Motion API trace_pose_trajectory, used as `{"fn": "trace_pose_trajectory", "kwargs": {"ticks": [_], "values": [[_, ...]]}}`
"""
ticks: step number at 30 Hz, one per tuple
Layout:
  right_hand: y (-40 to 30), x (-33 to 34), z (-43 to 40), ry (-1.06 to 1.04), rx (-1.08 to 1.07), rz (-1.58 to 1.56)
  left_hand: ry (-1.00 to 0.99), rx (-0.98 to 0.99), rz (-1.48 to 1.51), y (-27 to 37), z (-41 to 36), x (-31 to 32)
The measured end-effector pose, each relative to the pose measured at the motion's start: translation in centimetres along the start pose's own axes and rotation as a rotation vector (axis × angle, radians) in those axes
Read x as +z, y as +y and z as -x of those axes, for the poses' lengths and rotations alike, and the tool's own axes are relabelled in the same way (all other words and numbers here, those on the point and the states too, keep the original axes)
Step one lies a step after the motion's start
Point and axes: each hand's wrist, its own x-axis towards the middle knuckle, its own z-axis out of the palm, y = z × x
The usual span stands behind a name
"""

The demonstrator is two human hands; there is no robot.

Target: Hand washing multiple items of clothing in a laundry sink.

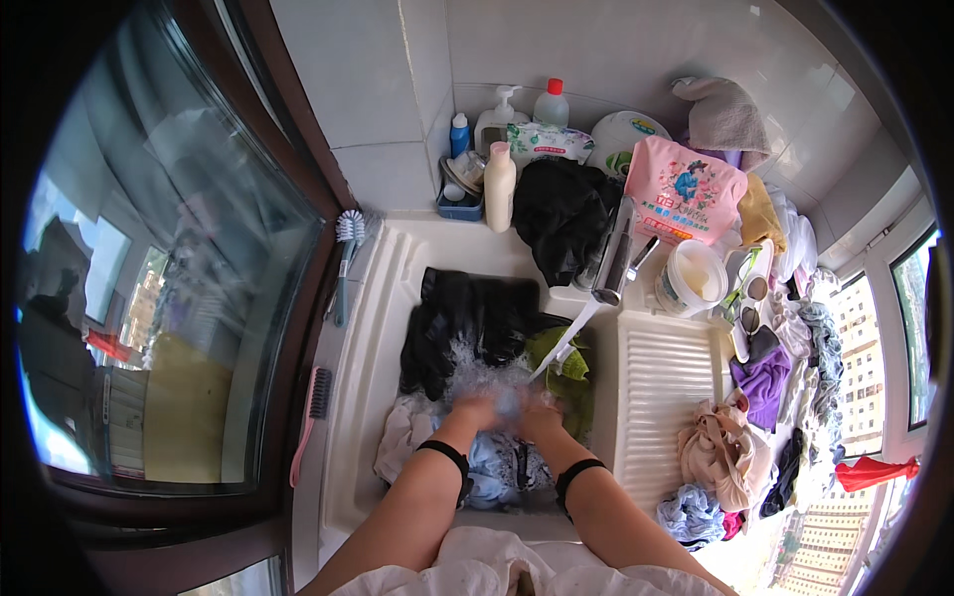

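Both hands are in a white laundry sink (pixel 358 350), blurred by motion and splashing water. My left hand (pixel 475 411) and my right hand (pixel 540 417) are close together, with a pale bluish blur between them. Their fingers are too indistinct to show a grip. A light blue cloth (pixel 486 465) lies wet just below them, beside a whitish cloth (pixel 402 439). Black fabric (pixel 477 313) lies beyond my hands, and a yellow-green cloth (pixel 572 369) is to their right. Water runs from a chrome faucet (pixel 617 253) into the sink near my right hand.
A ribbed washboard (pixel 663 387) adjoins the sink, with heaped clothes (pixel 727 454) at its right. A white tub (pixel 692 279), a pink detergent bag (pixel 686 190) and a cream bottle (pixel 500 190) stand behind. A pink-handled brush (pixel 309 425) and a dish brush (pixel 345 261) lie on the left ledge.
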Motion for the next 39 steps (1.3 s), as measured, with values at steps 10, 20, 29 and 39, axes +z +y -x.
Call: {"fn": "trace_pose_trajectory", "kwargs": {"ticks": [10,20,29,39], "values": [[-1.3,-3.9,2.9,-0.049,0.021,0.026,0.101,-0.032,0.01,2.4,0.7,-0.8],[1.9,-2.9,2.3,0.232,-0.096,-0.337,0.397,0.08,0.721,0.2,5.0,-5.5],[0.1,-8.7,7.3,0.401,-0.344,-1.331,0.555,0.485,1.424,1.8,17.9,-14.4],[-2.4,-20.8,22.3,0.636,-0.657,-1.609,0.872,0.724,1.711,4.6,27.5,-20.8]]}}
